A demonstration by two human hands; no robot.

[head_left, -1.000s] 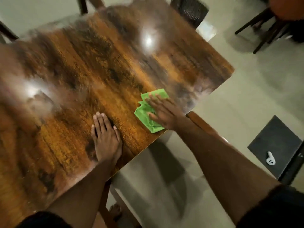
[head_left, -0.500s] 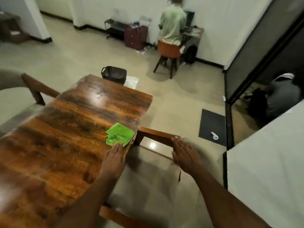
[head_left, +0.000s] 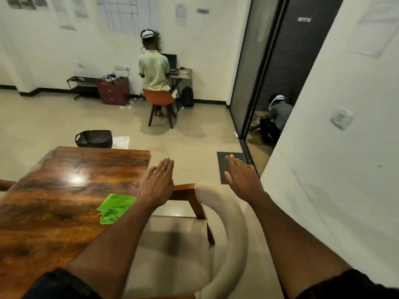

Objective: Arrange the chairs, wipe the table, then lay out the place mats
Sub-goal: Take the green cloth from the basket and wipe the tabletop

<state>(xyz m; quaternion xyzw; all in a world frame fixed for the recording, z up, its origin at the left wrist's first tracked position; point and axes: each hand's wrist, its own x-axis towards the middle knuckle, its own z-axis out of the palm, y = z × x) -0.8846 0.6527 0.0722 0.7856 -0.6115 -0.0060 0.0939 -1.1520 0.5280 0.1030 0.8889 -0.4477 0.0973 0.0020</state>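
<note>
The table (head_left: 64, 190) runs off the left and bottom edges, so I see only its near corner, and my left forearm hides part of its edge. The chair (head_left: 226, 223) below me is blurred — a pale curved back and seat on a wooden frame — and my arms cover part of it. Papers (head_left: 117, 14) on the far wall carry print too small to read. The dark basket (head_left: 94, 138) on the floor beyond the table shows only its outside; I cannot see its contents. The green cloth (head_left: 114, 207) lies crumpled on the table beside my left arm. My left hand (head_left: 158, 186) and right hand (head_left: 241, 180) hang in the air, fingers straight, holding nothing.
</note>
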